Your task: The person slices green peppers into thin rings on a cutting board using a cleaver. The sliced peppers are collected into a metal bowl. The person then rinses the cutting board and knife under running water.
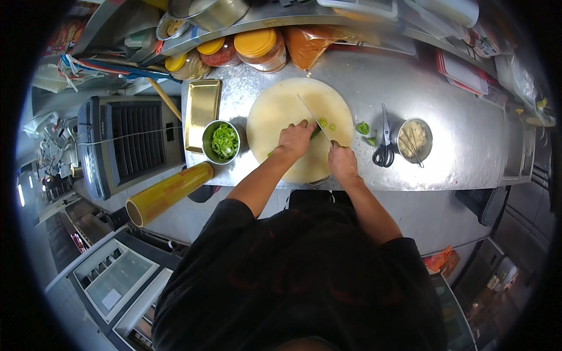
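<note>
My right hand (343, 161) is wrapped round the handle of a kitchen knife (316, 119), whose long blade points up and left over the round cutting board (269, 108). Fingers curled, my left hand (294, 140) presses a green pepper (317, 131) onto the board, right beside the blade. Most of that pepper is hidden by the fingers and the knife. A few cut green rings (332, 126) lie just right of the blade. To the left of the board, a steel bowl (204, 140) holds sliced green pepper (225, 141).
Right of the board lie green pepper pieces (362, 127), black-handled scissors (384, 140) and a steel bowl of pale pieces (413, 140) with a wire tool. A gold tray (202, 117) and a roll of film (170, 194) sit left. Yellow-lidded jars (257, 50) line the back.
</note>
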`<state>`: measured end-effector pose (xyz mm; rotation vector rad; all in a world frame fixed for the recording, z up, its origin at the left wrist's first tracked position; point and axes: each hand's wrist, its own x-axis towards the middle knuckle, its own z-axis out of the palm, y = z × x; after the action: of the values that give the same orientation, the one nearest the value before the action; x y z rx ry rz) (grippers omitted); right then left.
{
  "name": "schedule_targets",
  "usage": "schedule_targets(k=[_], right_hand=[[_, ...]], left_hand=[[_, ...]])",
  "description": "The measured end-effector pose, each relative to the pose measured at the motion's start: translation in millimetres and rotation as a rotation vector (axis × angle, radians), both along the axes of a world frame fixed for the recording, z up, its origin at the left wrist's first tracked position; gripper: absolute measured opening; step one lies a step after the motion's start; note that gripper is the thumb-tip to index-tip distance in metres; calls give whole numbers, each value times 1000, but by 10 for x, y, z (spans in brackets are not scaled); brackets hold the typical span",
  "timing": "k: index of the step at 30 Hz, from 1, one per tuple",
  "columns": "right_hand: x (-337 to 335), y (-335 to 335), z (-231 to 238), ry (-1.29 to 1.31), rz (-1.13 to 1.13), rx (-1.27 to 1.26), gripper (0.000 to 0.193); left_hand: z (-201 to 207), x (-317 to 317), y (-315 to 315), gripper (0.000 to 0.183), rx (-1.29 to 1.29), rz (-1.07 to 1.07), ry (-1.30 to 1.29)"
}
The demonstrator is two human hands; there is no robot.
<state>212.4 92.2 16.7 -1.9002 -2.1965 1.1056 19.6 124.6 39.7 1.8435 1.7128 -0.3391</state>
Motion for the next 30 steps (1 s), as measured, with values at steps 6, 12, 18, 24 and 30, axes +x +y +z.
schedule_targets(k=[6,12,18,24,30], right_hand=[[110,-124,310,-53,11,1,26],[37,-63,53,-55,21,-40,29],[-27,-103,77,-22,-27,2,28],[61,-157,338,-34,9,-21,26],[-87,-42,34,-3,-22,-13,26]], left_hand=[[24,-12,12,47,-32,-25,24],[-54,-30,-9,47,-13,-35,8],[-4,-39,-1,47,-20,-31,13],[-53,-42,-44,48,-6,-16,23],[-40,-47,-43,46,19,-3,-1]])
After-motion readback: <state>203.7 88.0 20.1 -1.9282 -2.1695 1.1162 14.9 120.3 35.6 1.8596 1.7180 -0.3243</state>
